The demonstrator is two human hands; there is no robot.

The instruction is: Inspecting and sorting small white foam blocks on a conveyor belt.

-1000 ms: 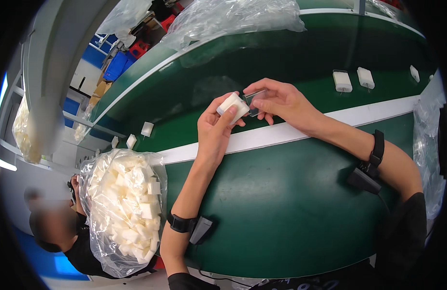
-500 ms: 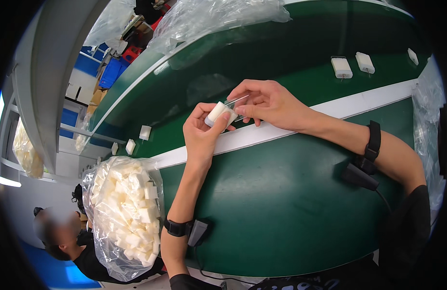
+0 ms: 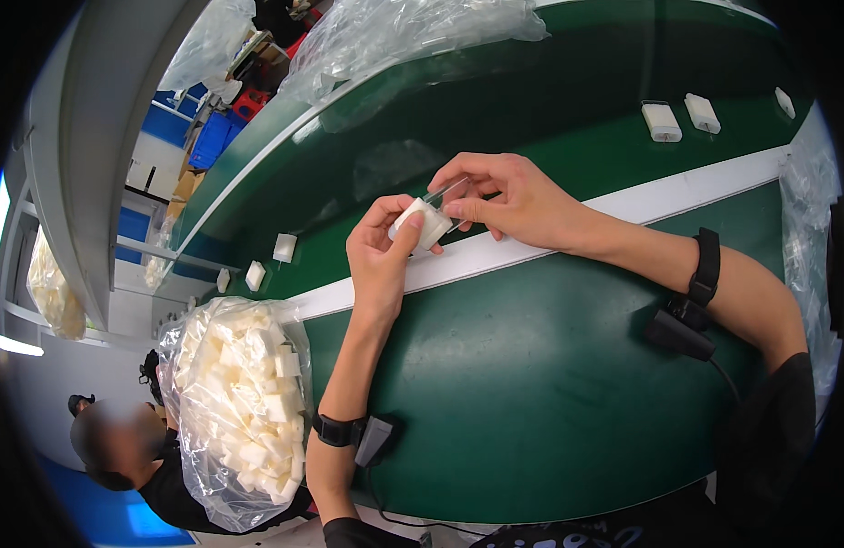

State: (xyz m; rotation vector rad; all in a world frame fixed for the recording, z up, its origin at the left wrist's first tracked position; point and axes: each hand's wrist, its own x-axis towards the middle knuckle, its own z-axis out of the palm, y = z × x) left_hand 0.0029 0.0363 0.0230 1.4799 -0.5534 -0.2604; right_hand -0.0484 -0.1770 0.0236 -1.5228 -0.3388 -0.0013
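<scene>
My left hand point(image 3: 378, 260) is closed around a small white block point(image 3: 429, 230), with the thumb pressed on its face. A thin clear plastic piece point(image 3: 447, 190) projects from the block's upper right side. Its outer end is pinched between the thumb and fingers of my right hand point(image 3: 522, 203). How far the plastic goes into the block is hidden by my fingers. Both hands are raised over the far edge of the green work surface point(image 3: 531, 384), near the white rail point(image 3: 677, 194).
Beyond the rail runs a dark green belt point(image 3: 568, 164) carrying similar white blocks point(image 3: 661, 121), some with clear casings. A clear bag point(image 3: 237, 411) full of white pieces stands at the left. Clear plastic sheeting point(image 3: 413, 41) lies at the back. Another person point(image 3: 148, 475) is at the lower left.
The blocks on the belt have shifted to the right. In my left hand the white block has tilted slightly, and more of the clear piece shows between my hands.
</scene>
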